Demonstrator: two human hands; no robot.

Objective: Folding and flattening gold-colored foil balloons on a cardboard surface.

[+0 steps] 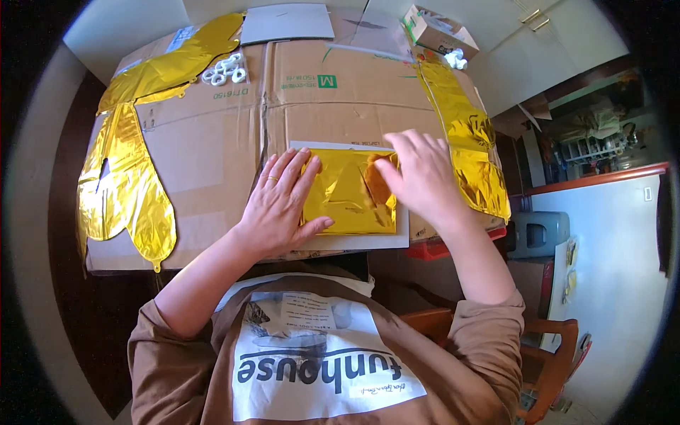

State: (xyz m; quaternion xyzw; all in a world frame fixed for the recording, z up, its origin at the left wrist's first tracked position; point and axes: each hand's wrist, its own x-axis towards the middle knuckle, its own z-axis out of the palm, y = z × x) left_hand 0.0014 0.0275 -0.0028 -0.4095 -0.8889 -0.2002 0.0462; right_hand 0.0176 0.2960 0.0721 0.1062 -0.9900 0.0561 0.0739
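A folded sheet of shiny gold foil (340, 202) lies on a pale flat board (402, 239) at the table's front edge. Flat on the foil's left edge rests my left hand (275, 198), fingers stretched out and thumb spread toward the bottom. My right hand (425, 177) is over the foil's upper right corner, fingers and thumb apart; its reflection shows in the foil below the thumb. Whether that thumb touches the foil, I cannot tell.
Cardboard (205, 156) covers the table. Gold foil balloons (134, 191) lie along the left, and more gold foil (471, 149) hangs over the right edge. At the back are white rings (225, 69), a white board (287, 23) and an open box (440, 30). A grey stool (538, 234) stands right.
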